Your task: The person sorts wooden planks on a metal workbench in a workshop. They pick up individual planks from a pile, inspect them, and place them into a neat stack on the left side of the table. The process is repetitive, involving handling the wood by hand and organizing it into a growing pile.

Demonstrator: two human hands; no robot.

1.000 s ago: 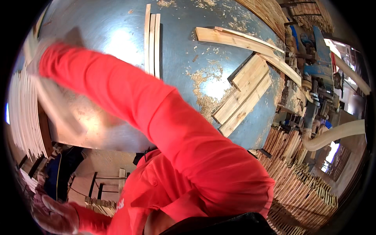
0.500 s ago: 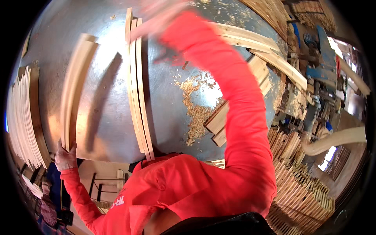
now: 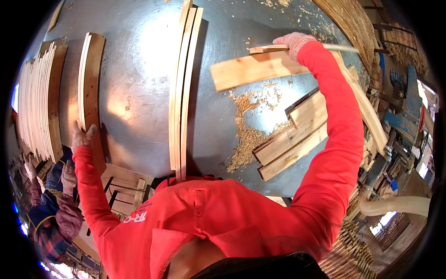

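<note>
At the left of the metal table, my gloved left hand grips a pair of wooden boards standing on edge, thumb and fingers on either side. My gloved right hand reaches far to the right, its fingers closed over a narrow wooden board tilted on edge. Directly below that hand, a wider board lies flat, partly covered by my red sleeve. Between my arms stand three long wooden strips, side by side on edge and pointing toward my body.
A tight row of boards stands at the far left, beside a co-worker's hands. Wood shavings and several flat boards lie on the metal table. Machinery and a pale hose stand right.
The boards in my left hand have come down from a raised tilt to rest on edge farther left. My right hand has swung right, from near the central strips to the right-hand boards.
</note>
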